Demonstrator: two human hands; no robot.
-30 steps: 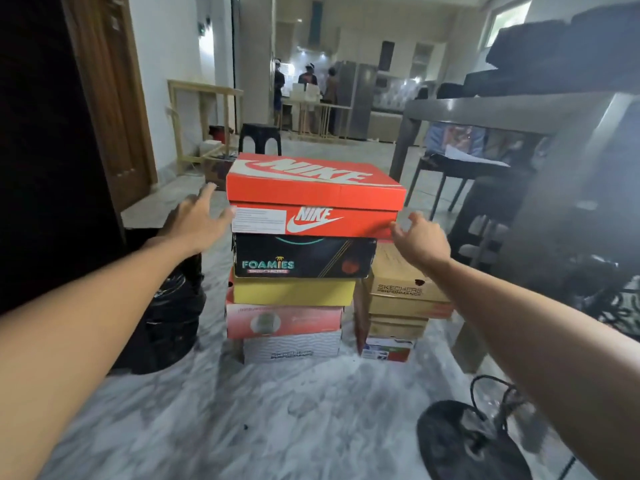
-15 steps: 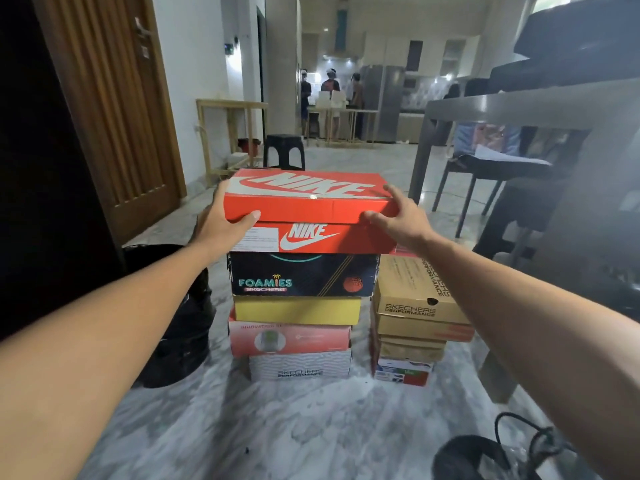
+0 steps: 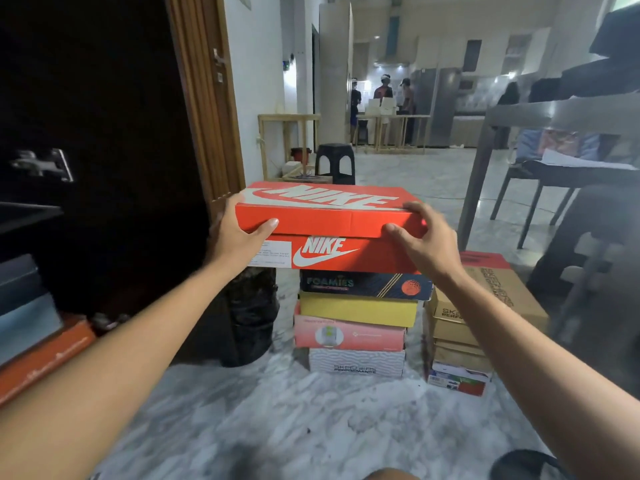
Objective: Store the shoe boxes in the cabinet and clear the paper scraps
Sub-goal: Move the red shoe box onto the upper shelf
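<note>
Both hands make the grip on the red Nike shoe box (image 3: 329,226): the left hand (image 3: 235,237) clasps its left end with the thumb laid across the front of the lid and the fingers hidden round the far side, and the right hand (image 3: 420,233) clasps the right end, thumb on the front edge and fingers spread over the top corner of the lid. Each hand is about as wide as the box's end is tall, and the box is held level just above the black Foamies box (image 3: 365,285), the top of the floor stack (image 3: 353,327); whether the two still touch I cannot tell. The dark cabinet (image 3: 86,168) stands open to the left, with other boxes already low inside it. The chief risk, as I judge it, lies in the lid: both thumbs press on the lid rather than under the base, so a loose lid could lift away and let the bottom drop. Swinging left, the box could clip the cabinet's edge or the black bag (image 3: 252,317) beside the stack. Dragging rather than lifting clear might also shove the Foamies box and topple the pile toward the Skechers boxes (image 3: 485,323) close alongside.
</note>
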